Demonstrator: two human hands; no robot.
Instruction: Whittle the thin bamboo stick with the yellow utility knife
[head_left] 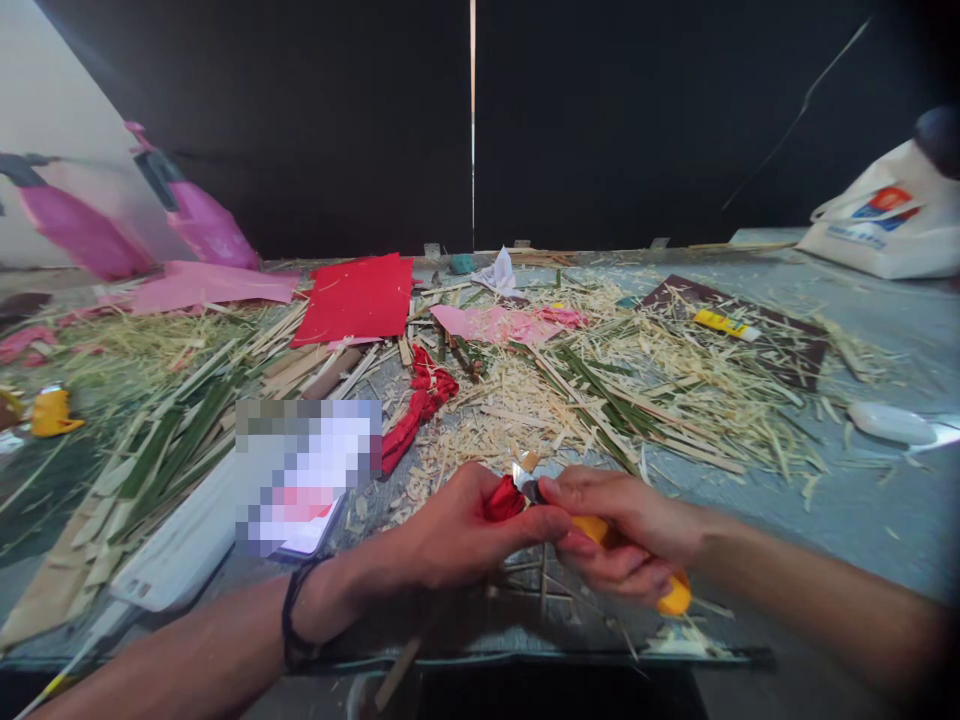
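Note:
My left hand (457,530), with a dark band at the wrist, is closed around a small red bundle (504,500) that looks like crumpled paper or cloth. In my right hand (637,520) is a yellow utility knife (675,595), its fingers wrapped round the handle. The knife's short blade points up and left, close beside the red bundle; whether it touches cannot be made out. A small tan chip of wood (530,461) shows at the blade tip. Both hands meet low over the table's front, with pale shavings (487,420) just beyond them.
A lit, partly blurred phone (315,525) and a white bar-shaped device (176,555) lie left. Bamboo strips (176,430), red paper (356,300) and a twisted red piece (420,405) lie behind. Pink spray bottles (202,225) stand far left, a white bag (892,215) far right.

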